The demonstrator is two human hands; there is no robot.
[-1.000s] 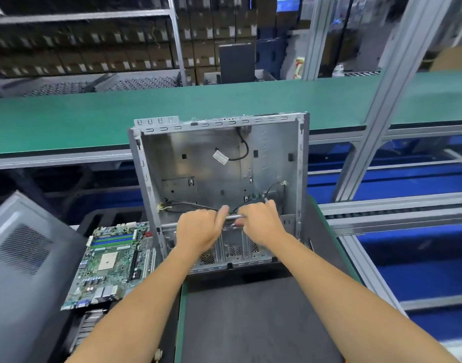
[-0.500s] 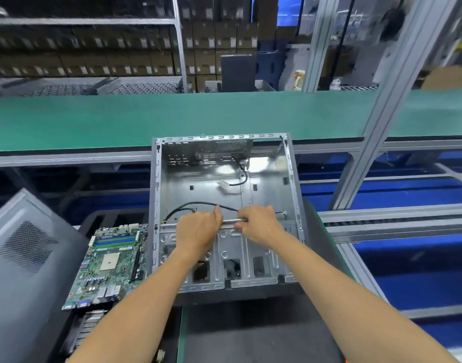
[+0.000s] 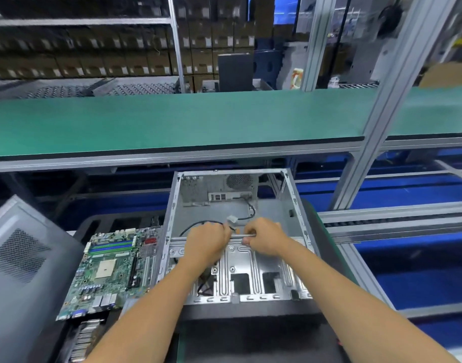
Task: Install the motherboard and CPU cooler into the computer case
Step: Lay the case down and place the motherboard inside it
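An open silver computer case [image 3: 292,205] lies flat on its side in front of me, its inside facing up. A metal crossbar [image 3: 248,235] spans it near the drive bay plate. My left hand [image 3: 206,241] and my right hand [image 3: 264,238] both grip that bar, side by side. Black cables with a white connector [image 3: 231,220] lie loose on the case floor behind my hands. A green motherboard [image 3: 112,271] lies to the left of the case, apart from it.
A grey vented side panel [image 3: 20,258] leans at the far left. A finned metal part [image 3: 86,339] sits below the motherboard. A green conveyor belt [image 3: 172,121] runs across behind the case. Aluminium frame posts [image 3: 376,132] stand at the right, over blue rails.
The case has tipped down from standing tilted toward me to lying flat, open side up. Both hands stayed on the crossbar throughout.
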